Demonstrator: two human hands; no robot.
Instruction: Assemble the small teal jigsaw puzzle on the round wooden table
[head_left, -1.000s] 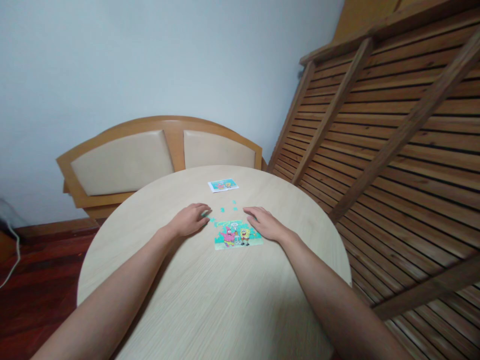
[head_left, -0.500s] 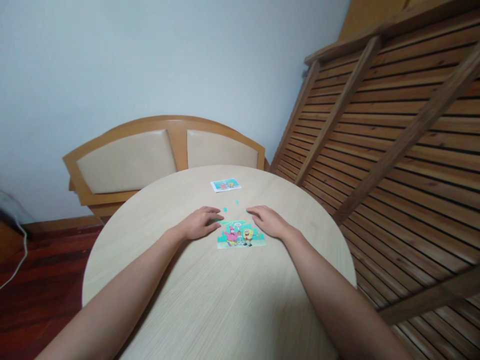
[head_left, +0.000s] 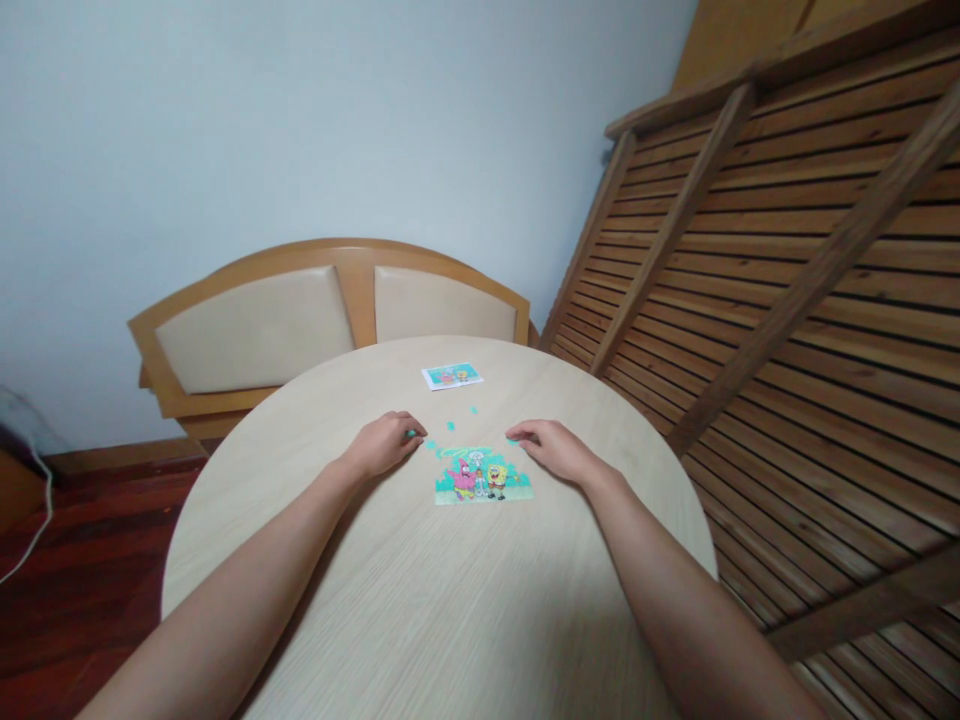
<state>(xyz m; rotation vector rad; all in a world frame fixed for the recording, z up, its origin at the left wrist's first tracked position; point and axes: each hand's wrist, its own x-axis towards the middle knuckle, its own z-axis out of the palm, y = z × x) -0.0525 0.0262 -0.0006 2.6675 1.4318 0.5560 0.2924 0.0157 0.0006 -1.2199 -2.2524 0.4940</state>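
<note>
A small, partly built cartoon jigsaw puzzle (head_left: 482,478) lies on the round pale wooden table (head_left: 420,600). My left hand (head_left: 384,442) rests palm down just left of its upper corner, fingers curled over a teal puzzle piece (head_left: 412,433) that peeks out at the fingertips. My right hand (head_left: 553,449) lies at the puzzle's upper right corner, fingers curved down onto the table and a piece edge. Two loose teal pieces (head_left: 451,425) lie between the hands, beyond the puzzle.
A small reference picture card (head_left: 451,376) lies further back on the table. Behind the table stands a wooden bench with two beige cushioned back panels (head_left: 255,325). A slatted wooden frame (head_left: 787,270) leans along the right. Dark red floor lies at the left.
My left hand has drawn back to the left, off the puzzle's upper edge. My right hand has shifted slightly right, uncovering more of the puzzle's top.
</note>
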